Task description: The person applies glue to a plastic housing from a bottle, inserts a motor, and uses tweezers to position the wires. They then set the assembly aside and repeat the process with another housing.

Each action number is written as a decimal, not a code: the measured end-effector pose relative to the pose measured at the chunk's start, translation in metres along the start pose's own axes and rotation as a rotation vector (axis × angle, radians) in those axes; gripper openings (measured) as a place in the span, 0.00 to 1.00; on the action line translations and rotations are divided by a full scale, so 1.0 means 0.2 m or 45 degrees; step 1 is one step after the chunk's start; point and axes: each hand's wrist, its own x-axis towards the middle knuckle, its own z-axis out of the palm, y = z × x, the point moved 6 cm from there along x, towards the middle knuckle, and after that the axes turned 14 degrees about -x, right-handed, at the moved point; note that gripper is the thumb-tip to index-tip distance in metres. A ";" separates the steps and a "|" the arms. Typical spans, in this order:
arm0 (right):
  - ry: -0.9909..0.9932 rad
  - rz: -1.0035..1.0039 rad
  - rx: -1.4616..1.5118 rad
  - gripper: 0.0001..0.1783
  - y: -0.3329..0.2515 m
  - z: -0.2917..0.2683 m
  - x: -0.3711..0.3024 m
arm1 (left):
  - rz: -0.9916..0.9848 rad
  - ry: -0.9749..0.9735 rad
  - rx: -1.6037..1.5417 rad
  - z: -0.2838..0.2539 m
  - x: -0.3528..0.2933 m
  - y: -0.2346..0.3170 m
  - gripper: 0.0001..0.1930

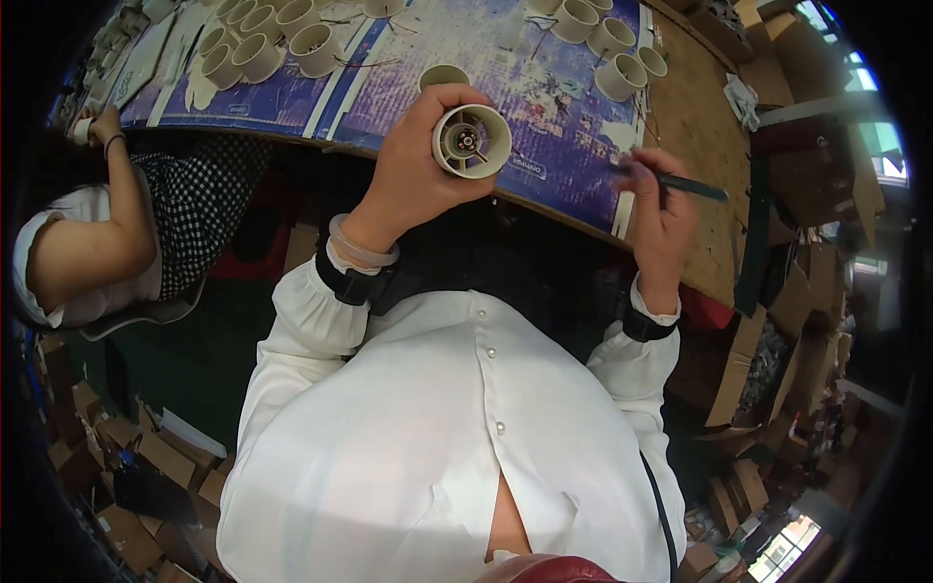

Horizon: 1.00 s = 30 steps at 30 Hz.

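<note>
My left hand point(418, 160) grips a cream plastic cylinder housing point(472, 141) with its open end facing me; metal parts show inside it. My right hand point(661, 209) holds a thin dark screwdriver-like tool point(692, 185) pointing right, a short way right of the housing and apart from it. Both hands hover over the near edge of the blue-covered workbench point(544, 107). Another cream housing point(443, 76) stands on the bench just behind my left hand.
Several cream housings stand in groups at the back left point(258, 49) and back right point(607, 39) of the bench. A person in a checked top point(185, 194) sits at my left, a hand point(102, 124) at the bench. Cardboard boxes point(777, 321) are stacked to the right.
</note>
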 end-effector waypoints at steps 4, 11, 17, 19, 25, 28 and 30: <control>0.056 -0.186 0.493 0.08 -0.31 0.04 0.03 | 0.007 -0.043 -0.035 0.04 0.01 0.01 0.29; 0.021 -0.616 0.034 0.10 -0.44 0.20 0.03 | -0.017 0.000 -0.159 0.04 0.00 -0.01 0.29; 0.170 -0.552 -0.098 0.10 -0.46 0.19 0.02 | 0.017 0.022 -0.102 0.04 0.00 0.00 0.29; 0.137 -0.589 -0.175 0.13 -0.45 0.21 0.03 | 0.011 0.018 -0.062 0.04 0.00 0.01 0.30; 0.132 -0.625 -0.182 0.12 -0.45 0.21 0.04 | 0.006 0.015 -0.009 0.04 0.01 0.03 0.30; 0.125 -0.618 -0.206 0.12 -0.45 0.21 0.05 | -0.063 -0.046 0.001 0.05 0.01 0.03 0.28; 0.167 -0.678 -0.207 0.11 -0.45 0.22 0.04 | -0.061 -0.038 -0.002 0.05 0.00 0.03 0.28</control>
